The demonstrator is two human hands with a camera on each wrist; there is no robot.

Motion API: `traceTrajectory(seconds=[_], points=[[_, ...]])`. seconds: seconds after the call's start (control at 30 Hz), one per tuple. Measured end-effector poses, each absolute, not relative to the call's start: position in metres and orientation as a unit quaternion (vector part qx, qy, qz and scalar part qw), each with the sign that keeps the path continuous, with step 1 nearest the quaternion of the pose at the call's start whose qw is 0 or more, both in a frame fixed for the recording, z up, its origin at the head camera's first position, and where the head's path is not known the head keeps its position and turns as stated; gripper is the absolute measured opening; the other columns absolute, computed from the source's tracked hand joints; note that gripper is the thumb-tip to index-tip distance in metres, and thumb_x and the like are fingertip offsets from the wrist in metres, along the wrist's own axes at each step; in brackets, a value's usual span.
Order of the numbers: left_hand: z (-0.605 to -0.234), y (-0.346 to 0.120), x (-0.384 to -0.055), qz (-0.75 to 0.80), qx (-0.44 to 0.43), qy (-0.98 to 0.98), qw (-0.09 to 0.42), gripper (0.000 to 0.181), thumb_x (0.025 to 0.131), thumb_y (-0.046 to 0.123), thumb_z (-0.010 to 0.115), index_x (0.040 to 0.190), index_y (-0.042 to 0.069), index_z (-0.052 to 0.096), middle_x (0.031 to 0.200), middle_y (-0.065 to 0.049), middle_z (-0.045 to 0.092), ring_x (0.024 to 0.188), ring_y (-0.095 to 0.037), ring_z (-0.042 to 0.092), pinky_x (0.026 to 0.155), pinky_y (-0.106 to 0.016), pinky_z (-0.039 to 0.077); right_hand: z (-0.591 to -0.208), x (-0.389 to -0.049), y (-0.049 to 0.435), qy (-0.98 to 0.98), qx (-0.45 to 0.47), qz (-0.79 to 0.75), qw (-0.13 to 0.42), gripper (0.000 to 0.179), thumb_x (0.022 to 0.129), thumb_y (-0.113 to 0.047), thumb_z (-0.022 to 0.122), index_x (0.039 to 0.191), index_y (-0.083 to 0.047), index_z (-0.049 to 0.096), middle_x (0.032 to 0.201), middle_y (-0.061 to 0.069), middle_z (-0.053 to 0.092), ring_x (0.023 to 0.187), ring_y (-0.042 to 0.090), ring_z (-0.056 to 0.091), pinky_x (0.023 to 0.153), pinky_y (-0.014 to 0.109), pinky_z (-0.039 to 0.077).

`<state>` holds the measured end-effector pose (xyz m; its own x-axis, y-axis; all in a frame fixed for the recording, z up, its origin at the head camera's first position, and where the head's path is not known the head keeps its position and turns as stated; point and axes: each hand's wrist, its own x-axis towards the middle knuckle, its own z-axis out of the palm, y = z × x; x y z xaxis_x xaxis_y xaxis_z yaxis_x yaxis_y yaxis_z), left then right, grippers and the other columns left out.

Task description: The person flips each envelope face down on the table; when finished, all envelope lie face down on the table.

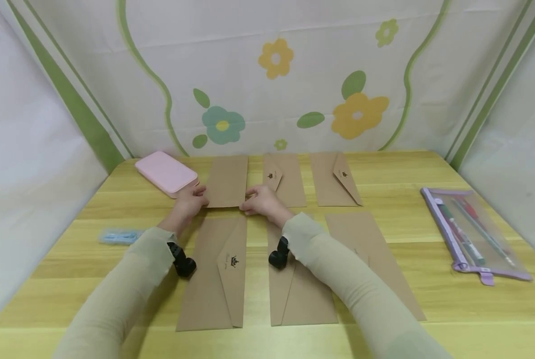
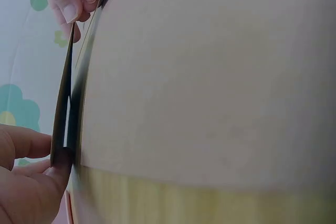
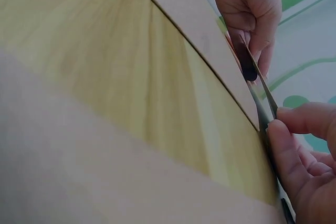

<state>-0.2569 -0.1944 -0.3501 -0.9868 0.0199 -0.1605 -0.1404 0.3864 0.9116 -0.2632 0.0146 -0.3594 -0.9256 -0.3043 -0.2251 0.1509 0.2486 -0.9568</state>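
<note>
Over on the left there's a little blue packet (image 1: 121, 236) lying on the wooden table (image 1: 465, 319), then a pink case (image 1: 166, 172) right by the left hand (image 1: 188, 202), so if that hand swings outward it could easily knock the case; can't tell if they're touching. That hand has a narrow pinch on the near left corner of a brown envelope (image 1: 227, 180), which sits in the back row, plain side up, with its near edge a bit off the table. The front-left envelope (image 1: 211, 279) lies just nearer the person. Next comes the right hand (image 1: 265, 203), pinching the near right corner, thumb against finger. My worry is one hand letting go first, cos that'd leave it crooked, and squeezing too hard might crease a corner. Further along there's the back-middle envelope (image 1: 291, 184), close enough that a sideways drift could bump it, plus the front-middle envelope (image 1: 310, 304), back-right envelope (image 1: 328, 184) and front-right envelope (image 1: 355, 227). The right sleeve (image 1: 353, 271) crosses above the front ones, so a low elbow might drag them, while the pencil pouch (image 1: 478, 234) at far right looks safe
</note>
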Motion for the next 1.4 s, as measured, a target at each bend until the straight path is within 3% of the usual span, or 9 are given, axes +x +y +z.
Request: traceTrajectory(seconds=[0.27,0.37,0.43,0.53,0.73,0.9,1.0,1.17,1.4], points=[[-0.346,-0.193,-0.26,0.538,-0.025,0.839,0.085,0.062,0.086,-0.009,0.042,0.142,-0.009,0.014,0.148,-0.025,0.019,0.137,-0.03,0.02,0.104,-0.034,0.034,-0.361,-0.264,0.013,0.754,-0.034,-0.628,0.19,0.057,0.079,0.004,0.067,0.132,0.006,0.044,0.115,0.021,0.058,0.069,0.013,0.064,0.068,0.023,0.055],[-0.347,-0.192,-0.261,0.529,-0.022,0.845,0.076,0.061,0.082,-0.011,0.047,0.14,-0.009,0.027,0.118,-0.029,0.048,0.11,-0.025,0.049,0.079,-0.023,0.043,-0.36,-0.265,0.013,0.765,-0.03,-0.615,0.19,0.054,0.08,0.004,0.066,0.13,0.006,0.046,0.125,0.021,0.053,0.067,0.012,0.063,0.066,0.022,0.055],[-0.348,-0.192,-0.262,0.52,-0.019,0.852,0.06,0.039,0.078,-0.012,0.05,0.117,-0.01,0.044,0.079,-0.012,0.042,0.074,-0.016,0.044,0.061,-0.021,0.035,-0.358,-0.265,0.013,0.773,-0.028,-0.605,0.189,0.053,0.08,0.004,0.066,0.13,0.006,0.047,0.131,0.019,0.049,0.066,0.011,0.063,0.065,0.021,0.055],[-0.35,-0.191,-0.264,0.516,-0.019,0.856,0.027,0.029,0.072,-0.014,0.052,0.077,0.0,0.028,0.068,0.0,0.021,0.058,-0.013,0.024,0.05,-0.022,0.025,-0.357,-0.266,0.013,0.778,-0.025,-0.599,0.186,0.052,0.08,0.004,0.065,0.129,0.006,0.048,0.134,0.019,0.047,0.064,0.01,0.062,0.065,0.021,0.055],[-0.35,-0.19,-0.264,0.533,-0.018,0.846,0.006,0.038,0.072,-0.016,0.052,0.07,0.005,0.021,0.064,0.0,0.024,0.052,-0.011,0.027,0.047,-0.022,0.027,-0.357,-0.266,0.015,0.767,-0.026,-0.614,0.185,0.051,0.08,0.005,0.063,0.129,0.005,0.048,0.132,0.021,0.048,0.065,0.011,0.062,0.065,0.022,0.055],[-0.345,-0.19,-0.262,0.547,-0.018,0.835,0.056,0.018,0.084,-0.01,0.047,0.101,-0.015,0.043,0.092,-0.022,0.054,0.085,-0.019,0.057,0.076,-0.022,0.047,-0.356,-0.267,0.02,0.766,-0.014,-0.617,0.181,0.052,0.08,0.004,0.064,0.13,0.003,0.048,0.115,0.02,0.061,0.062,0.011,0.062,0.063,0.021,0.054],[-0.337,-0.186,-0.26,0.533,-0.002,0.842,0.086,0.06,0.091,-0.001,0.044,0.145,-0.004,0.018,0.146,-0.026,0.027,0.134,-0.028,0.032,0.106,-0.033,0.033,-0.351,-0.267,0.026,0.778,-0.003,-0.605,0.172,0.052,0.08,0.001,0.066,0.13,0.0,0.049,0.093,0.015,0.067,0.061,0.011,0.062,0.062,0.021,0.054],[-0.324,-0.171,-0.259,0.513,0.042,0.853,0.082,0.065,0.091,0.003,0.045,0.146,-0.001,0.011,0.149,-0.022,0.022,0.137,-0.028,0.025,0.109,-0.037,0.027,-0.338,-0.267,0.039,0.794,0.004,-0.59,0.146,0.053,0.081,-0.003,0.067,0.131,-0.004,0.05,0.083,0.008,0.066,0.062,0.012,0.062,0.063,0.023,0.053],[-0.319,-0.146,-0.261,0.498,0.078,0.861,0.073,0.064,0.089,0.001,0.049,0.145,-0.004,0.018,0.148,-0.021,0.025,0.135,-0.03,0.029,0.108,-0.039,0.03,-0.331,-0.268,0.061,0.8,0.021,-0.586,0.126,0.052,0.081,-0.005,0.066,0.131,-0.005,0.051,0.126,0.012,0.056,0.065,0.012,0.061,0.074,0.03,0.054]])
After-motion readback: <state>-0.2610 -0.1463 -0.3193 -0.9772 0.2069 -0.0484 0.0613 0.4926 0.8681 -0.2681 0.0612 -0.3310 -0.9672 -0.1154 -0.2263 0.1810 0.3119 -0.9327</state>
